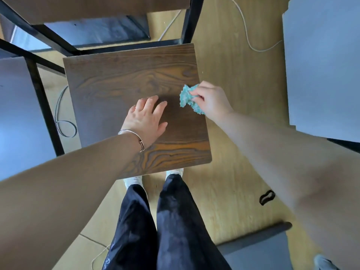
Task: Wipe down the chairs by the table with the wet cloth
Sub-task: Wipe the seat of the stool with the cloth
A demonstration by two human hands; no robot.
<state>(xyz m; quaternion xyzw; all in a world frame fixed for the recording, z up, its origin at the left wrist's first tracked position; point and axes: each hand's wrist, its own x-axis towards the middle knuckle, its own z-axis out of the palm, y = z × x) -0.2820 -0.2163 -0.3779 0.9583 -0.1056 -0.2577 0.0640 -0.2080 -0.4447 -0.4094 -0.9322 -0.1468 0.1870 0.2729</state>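
Your right hand [211, 99] has its grip pinched on the bunched cloth [188, 98], fingers curled round one end. The cloth sits at the seat's [120, 82] 3 o'clock edge, touching the wood. Likely you start or finish a stroke there, since the edge is where a pass begins or ends.

Your left hand [146, 117] lies flat on the seat, just toward 6 o'clock of centre, grip released, fingers straight and spread. It probably steadies the chair so it does not slide under the wiping. A bracelet [134, 136] is on that wrist.

The seat is dark wood with strong grain, flat and bare. No wet sheen can be told, so how much is wiped is unclear.

The table [87, 6] is at 12 o'clock, wood top on a black frame [54, 39], with the seat's far edge just under it. The floor [233, 75] is pale wood. One cable [245, 26] trails at 1 o'clock, another [64, 121] loops at 9 o'clock beside the seat. A small black loop [266, 197] lies at 4 o'clock. Grey blanked patches cover both sides.

You stand at 6 o'clock, toes just under the seat's near edge.
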